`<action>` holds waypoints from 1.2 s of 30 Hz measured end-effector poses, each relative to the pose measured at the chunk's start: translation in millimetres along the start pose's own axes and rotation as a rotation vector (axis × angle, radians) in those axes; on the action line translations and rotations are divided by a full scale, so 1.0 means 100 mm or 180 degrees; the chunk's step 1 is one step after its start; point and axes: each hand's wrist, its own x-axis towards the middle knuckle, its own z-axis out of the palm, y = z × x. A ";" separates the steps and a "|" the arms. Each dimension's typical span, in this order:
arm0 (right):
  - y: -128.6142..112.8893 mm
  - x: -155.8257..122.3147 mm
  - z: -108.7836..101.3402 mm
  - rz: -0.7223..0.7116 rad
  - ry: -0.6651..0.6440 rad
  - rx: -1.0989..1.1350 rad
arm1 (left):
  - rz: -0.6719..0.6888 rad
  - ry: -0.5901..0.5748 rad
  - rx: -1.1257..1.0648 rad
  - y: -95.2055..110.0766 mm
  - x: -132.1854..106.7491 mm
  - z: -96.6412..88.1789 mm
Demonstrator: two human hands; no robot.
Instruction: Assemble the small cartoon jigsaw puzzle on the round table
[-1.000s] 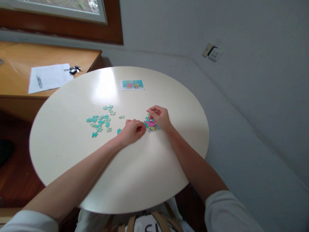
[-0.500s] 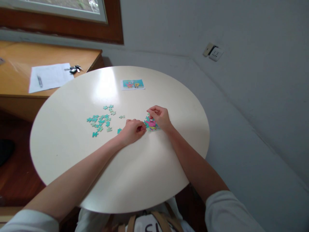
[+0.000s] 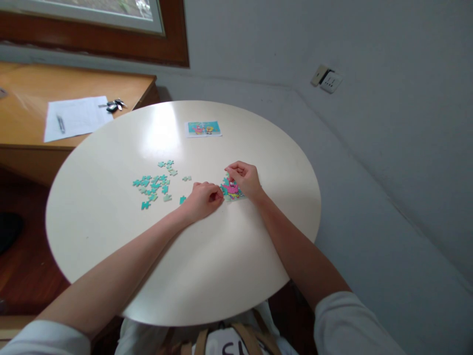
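Work seemed perhaps less than half done: a joined puzzle section (image 3: 232, 190) lay on the surface (image 3: 192, 286), right of its middle, while many loose pieces (image 3: 154, 187) were scattered more toward the left edge. The left hand (image 3: 202, 200) was curled beside the section's left border; the right hand (image 3: 247, 180) partly covered its upper right, thumb and fingers narrowly closed. Whether either hand pinched a piece, one could not tell. The pieces looked thin, knobbed and notched; the oval surface was smooth and glossy, with a printed sheet (image 3: 203, 129) near its far edge.
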 end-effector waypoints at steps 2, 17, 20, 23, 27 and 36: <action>0.00 0.00 0.00 0.0016 0.0004 -0.0005 | -0.0006 -0.0015 -0.0010 0.00 0.00 0.00; 0.00 0.00 -0.01 -0.0012 -0.0009 0.0017 | 0.0034 -0.0011 -0.0028 0.00 0.00 -0.01; -0.01 0.00 -0.01 0.0000 -0.0024 0.0036 | 0.0048 -0.0046 -0.0051 0.01 -0.01 -0.02; -0.01 0.00 -0.01 0.0003 -0.0011 0.0065 | 0.0054 -0.0030 -0.0059 0.01 -0.01 -0.02; -0.01 0.00 -0.01 -0.0016 -0.0009 0.0073 | 0.0097 0.0123 -0.0056 0.00 -0.02 0.00; 0.00 0.00 0.00 -0.0003 -0.0010 0.0053 | 0.0460 -0.0076 0.0413 0.02 -0.04 -0.01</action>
